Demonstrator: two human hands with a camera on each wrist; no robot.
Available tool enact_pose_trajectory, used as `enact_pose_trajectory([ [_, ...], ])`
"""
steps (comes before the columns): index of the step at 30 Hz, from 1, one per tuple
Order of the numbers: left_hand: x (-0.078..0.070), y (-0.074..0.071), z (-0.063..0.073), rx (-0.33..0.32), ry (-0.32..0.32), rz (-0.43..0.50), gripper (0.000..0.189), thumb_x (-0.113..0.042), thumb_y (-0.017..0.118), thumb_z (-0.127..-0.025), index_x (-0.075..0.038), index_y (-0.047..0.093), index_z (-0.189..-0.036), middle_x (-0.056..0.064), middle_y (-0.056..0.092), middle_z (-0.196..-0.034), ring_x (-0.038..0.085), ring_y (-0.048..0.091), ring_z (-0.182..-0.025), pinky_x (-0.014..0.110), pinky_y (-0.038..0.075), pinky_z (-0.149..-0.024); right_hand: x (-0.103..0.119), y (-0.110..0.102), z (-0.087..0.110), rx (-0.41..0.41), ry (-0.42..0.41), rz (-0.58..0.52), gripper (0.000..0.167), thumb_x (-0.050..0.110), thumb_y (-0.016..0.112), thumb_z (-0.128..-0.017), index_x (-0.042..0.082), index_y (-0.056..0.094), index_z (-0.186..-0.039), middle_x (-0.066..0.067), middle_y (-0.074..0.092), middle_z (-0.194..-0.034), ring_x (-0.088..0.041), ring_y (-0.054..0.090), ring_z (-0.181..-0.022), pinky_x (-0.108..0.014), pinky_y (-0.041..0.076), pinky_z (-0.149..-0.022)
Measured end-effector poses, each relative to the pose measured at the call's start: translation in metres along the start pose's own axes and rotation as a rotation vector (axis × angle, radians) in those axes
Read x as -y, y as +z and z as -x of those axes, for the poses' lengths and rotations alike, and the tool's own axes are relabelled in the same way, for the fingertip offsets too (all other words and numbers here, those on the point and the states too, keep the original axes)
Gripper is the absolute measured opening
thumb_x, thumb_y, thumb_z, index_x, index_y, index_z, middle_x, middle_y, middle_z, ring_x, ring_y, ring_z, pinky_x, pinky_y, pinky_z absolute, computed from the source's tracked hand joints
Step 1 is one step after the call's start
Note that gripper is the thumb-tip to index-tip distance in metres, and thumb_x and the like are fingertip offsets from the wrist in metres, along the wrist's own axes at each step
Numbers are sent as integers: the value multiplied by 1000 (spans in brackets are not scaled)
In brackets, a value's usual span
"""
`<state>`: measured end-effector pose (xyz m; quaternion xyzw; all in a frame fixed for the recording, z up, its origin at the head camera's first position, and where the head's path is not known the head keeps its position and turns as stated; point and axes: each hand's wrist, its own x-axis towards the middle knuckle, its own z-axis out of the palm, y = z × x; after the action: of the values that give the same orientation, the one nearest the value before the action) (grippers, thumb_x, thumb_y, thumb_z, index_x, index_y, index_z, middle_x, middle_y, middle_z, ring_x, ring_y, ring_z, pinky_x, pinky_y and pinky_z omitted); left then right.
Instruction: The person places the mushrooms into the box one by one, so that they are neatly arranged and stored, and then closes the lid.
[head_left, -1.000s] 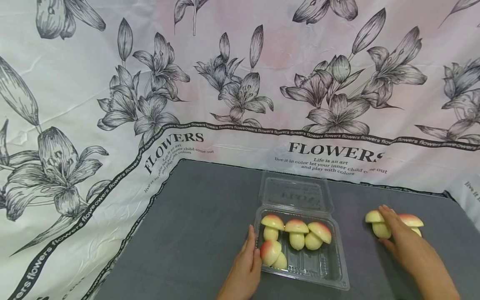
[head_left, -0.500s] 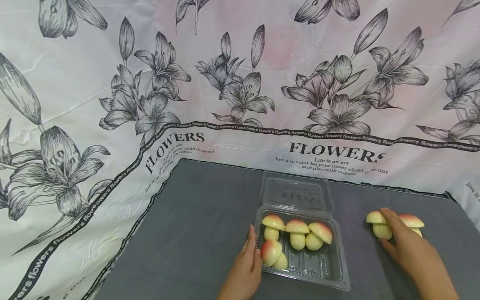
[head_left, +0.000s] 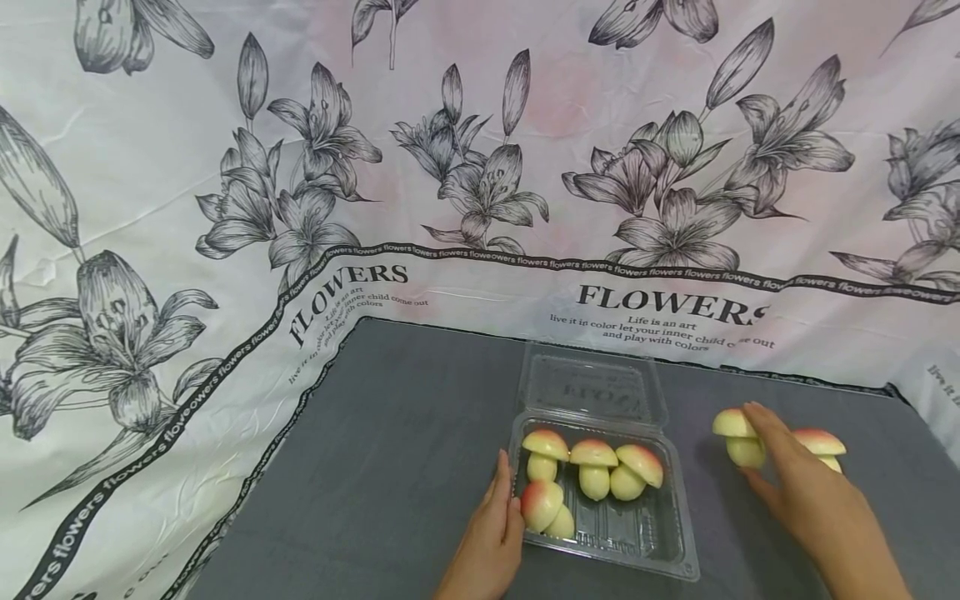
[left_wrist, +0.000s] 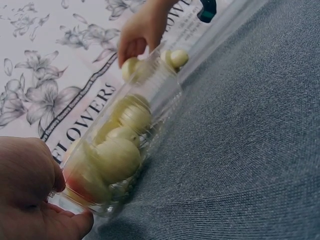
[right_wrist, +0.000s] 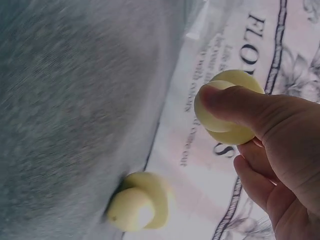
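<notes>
A clear plastic box (head_left: pixel 684 510) stands on the grey table (head_left: pixel 397 433); its lid (head_left: pixel 592 387) is open and extends from the far edge of the box; the left hand (head_left: pixel 489 533) is at the left side of the box, near its closer corner, and in the left wrist view its thumb and fingers pinch the edge there; inside the box are four yellow mushrooms with reddish caps: one mushroom (head_left: pixel 544 454) in the far left corner, a second mushroom (head_left: pixel 543 505) tilted in the near left corner, a third mushroom (head_left: pixel 594 468) around the middle, and a fourth mushroom (head_left: pixel 637 472) slanting just beside it, toward the right wall of the box; to the right of the box, outside it, the right hand (head_left: pixel 806 483) grips a fifth mushroom (head_left: pixel 738 437) between thumb and fingers; in the right wrist view this mushroom is held off the table, with the thumb across its stem; farther right from the box lies a sixth mushroom (head_left: pixel 821 446), partly covered by the right hand in the head view; behind the box hangs a pale cloth (head_left: pixel 465 292), printed with dark flowers and the word FLOWERS.
</notes>
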<state>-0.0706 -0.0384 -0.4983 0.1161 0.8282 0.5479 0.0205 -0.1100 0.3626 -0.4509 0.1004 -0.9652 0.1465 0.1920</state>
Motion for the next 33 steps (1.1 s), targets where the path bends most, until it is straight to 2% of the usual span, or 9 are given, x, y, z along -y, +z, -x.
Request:
enact_pose_trajectory([
  [6, 1, 0, 1, -1, -2, 7, 64, -18, 43, -114, -1, 14, -169, 20, 32, -169, 35, 32, -155, 58, 28, -124, 20, -7, -4, -49, -49, 12, 101, 3, 93, -75, 17, 42, -161, -19, 56, -152, -44, 70, -66, -65, 44, -47],
  [11, 2, 0, -1, 8, -13, 4, 64, -19, 43, -114, 0, 14, -168, 19, 29, -171, 34, 30, -155, 57, 28, -124, 33, -11, -6, -35, -48, 1, 98, 4, 92, -78, 18, 42, -161, -19, 56, -153, -40, 69, -60, -63, 44, -46],
  [14, 2, 0, -1, 11, -14, 3, 64, -19, 42, -114, 0, 14, -168, 19, 29, -171, 35, 30, -155, 57, 28, -124, 40, -12, -8, -88, -98, -4, 97, 4, 92, -76, 16, 45, -159, -20, 58, -150, -47, 73, -78, -62, 49, -49],
  [16, 2, 0, -1, 10, -11, -1, 64, -19, 42, -114, 0, 14, -168, 19, 30, -170, 35, 31, -155, 56, 29, -124, 43, -11, -8, -134, -149, 4, 82, 17, 88, -87, 14, 47, -158, -21, 61, -147, -49, 73, -92, -55, 52, -49],
  [18, 2, 0, 0, 9, -10, -1, 64, -18, 43, -114, 0, 14, -168, 19, 31, -170, 36, 32, -155, 56, 29, -124, 46, -10, -8, -164, -181, 3, 68, 40, 74, -100, 13, 49, -157, -21, 63, -144, -48, 72, -98, -47, 51, -46],
  [21, 2, 0, 0, 10, -9, -1, 64, -19, 42, -114, 1, 14, -168, 19, 31, -170, 36, 32, -155, 56, 29, -124, 50, -8, -7, -199, -222, -3, 75, 66, 39, -106, 12, 51, -156, -20, 65, -143, -45, 74, -86, -38, 44, -40],
  [23, 2, 0, 0, 12, -13, 2, 64, -19, 43, -114, 0, 14, -168, 19, 30, -170, 35, 31, -155, 56, 28, -125, 54, -8, -7, -200, -233, -26, 82, 72, 30, -104, 12, 51, -157, -20, 64, -144, -43, 74, -79, -38, 45, -43],
  [29, 2, 0, 0, 5, -5, 1, 64, -20, 42, -114, 0, 15, -168, 18, 28, -171, 36, 30, -155, 55, 28, -125, 63, -9, -6, -204, -272, -47, 80, 70, 34, -106, 12, 50, -158, -18, 62, -148, -38, 75, -74, -45, 54, -55],
  [33, 2, 0, -1, 7, 0, 5, 64, -21, 42, -115, 0, 14, -168, 17, 25, -172, 35, 29, -156, 54, 27, -126, 69, -9, -6, -208, -285, -30, 79, 70, 33, -106, 13, 50, -158, -18, 64, -145, -38, 76, -88, -45, 56, -58],
])
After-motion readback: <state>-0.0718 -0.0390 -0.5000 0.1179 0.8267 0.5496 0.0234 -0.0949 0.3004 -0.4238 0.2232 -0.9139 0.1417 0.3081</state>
